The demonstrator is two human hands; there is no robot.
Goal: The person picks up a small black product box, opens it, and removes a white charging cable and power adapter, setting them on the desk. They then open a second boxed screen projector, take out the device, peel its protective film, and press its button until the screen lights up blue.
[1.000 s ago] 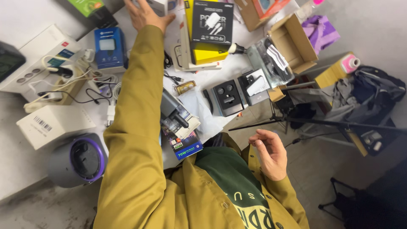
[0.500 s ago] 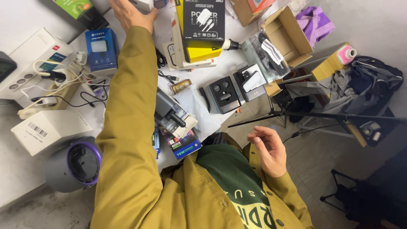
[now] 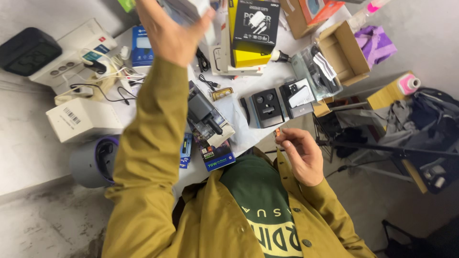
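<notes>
My left hand [image 3: 167, 33] is raised over the far side of the cluttered white table [image 3: 28, 143], shut on a small white box [image 3: 198, 7] that runs off the top edge of the view. Just beyond it stands a black and yellow charger box [image 3: 253, 28]. My right hand [image 3: 299, 155] hovers at the table's near edge, close to my chest, fingers loosely curled and apart with nothing in them. An open black case [image 3: 267, 107] lies just beyond it. My mustard sleeve hides part of the table.
A grey charger [image 3: 203, 110] lies on packages, and a blue box [image 3: 142, 45] behind my sleeve. At left are a white barcode box [image 3: 83, 119], a grey purple-rimmed device [image 3: 95, 160], a power strip [image 3: 71, 59] and a black clock [image 3: 28, 50]. At right are a cardboard box [image 3: 342, 50] and a tripod [image 3: 382, 148].
My left hand has lifted off the far table surface with the white box in it and come toward me. My right hand has risen slightly toward the table edge.
</notes>
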